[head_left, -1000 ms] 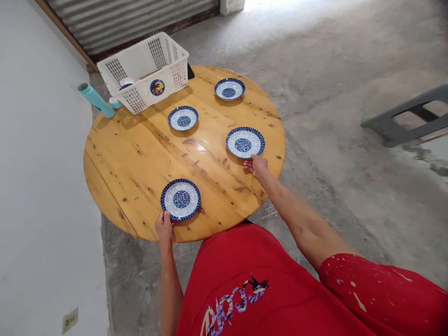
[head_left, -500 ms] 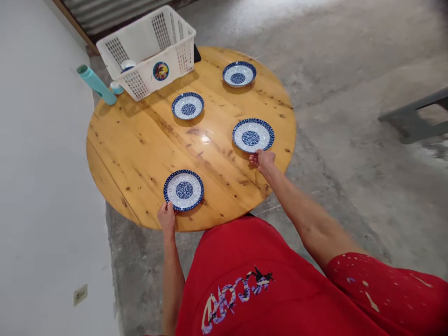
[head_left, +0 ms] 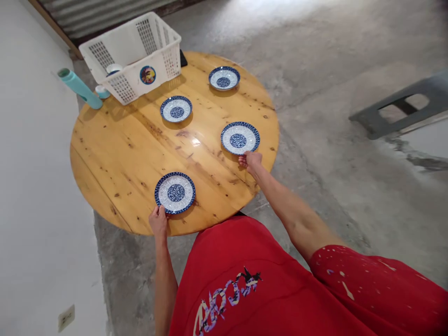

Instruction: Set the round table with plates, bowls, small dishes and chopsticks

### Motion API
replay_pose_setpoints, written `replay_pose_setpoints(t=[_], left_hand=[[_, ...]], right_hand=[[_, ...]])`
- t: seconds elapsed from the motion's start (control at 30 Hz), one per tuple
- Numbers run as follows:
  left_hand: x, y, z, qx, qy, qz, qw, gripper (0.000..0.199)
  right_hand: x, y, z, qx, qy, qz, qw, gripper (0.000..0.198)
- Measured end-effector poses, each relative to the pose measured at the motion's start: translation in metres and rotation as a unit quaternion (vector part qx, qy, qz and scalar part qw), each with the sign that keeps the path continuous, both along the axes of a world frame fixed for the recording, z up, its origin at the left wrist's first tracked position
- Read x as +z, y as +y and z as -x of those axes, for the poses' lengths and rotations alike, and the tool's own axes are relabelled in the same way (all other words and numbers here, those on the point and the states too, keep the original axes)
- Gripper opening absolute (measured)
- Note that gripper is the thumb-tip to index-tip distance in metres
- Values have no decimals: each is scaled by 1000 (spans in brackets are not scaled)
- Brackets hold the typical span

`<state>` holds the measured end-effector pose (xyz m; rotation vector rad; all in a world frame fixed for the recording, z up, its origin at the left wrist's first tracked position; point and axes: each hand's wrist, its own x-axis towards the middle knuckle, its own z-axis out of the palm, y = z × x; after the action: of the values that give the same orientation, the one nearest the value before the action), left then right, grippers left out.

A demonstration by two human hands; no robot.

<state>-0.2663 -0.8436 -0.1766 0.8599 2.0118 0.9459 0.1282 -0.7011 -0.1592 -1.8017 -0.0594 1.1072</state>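
Four blue-and-white patterned plates lie on a round wooden table (head_left: 115, 154). My left hand (head_left: 158, 220) grips the near rim of the closest plate (head_left: 175, 192) at the table's front edge. My right hand (head_left: 249, 161) grips the near rim of the plate on the right (head_left: 240, 138), arm stretched out over the table's edge. Two more plates lie farther back, one in the middle (head_left: 176, 109) and one at the far side (head_left: 224, 78). All the plates lie flat on the wood.
A white plastic basket (head_left: 131, 56) holding a small dish stands at the table's far left. A teal bottle (head_left: 76, 87) leans beside it. A white wall runs along the left; a grey frame (head_left: 399, 109) lies on the concrete floor to the right.
The view has shifted slightly. Both hands stay at the rims of the same two plates, and the plates have not visibly moved on the table.
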Motion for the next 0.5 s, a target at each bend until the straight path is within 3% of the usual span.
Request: replay_pose_setpoints(t=[0.5], left_hand=[[-6, 0, 1, -29, 40, -23, 999, 34]], right_hand=[[8, -10, 3, 5, 14, 3, 1000, 24]])
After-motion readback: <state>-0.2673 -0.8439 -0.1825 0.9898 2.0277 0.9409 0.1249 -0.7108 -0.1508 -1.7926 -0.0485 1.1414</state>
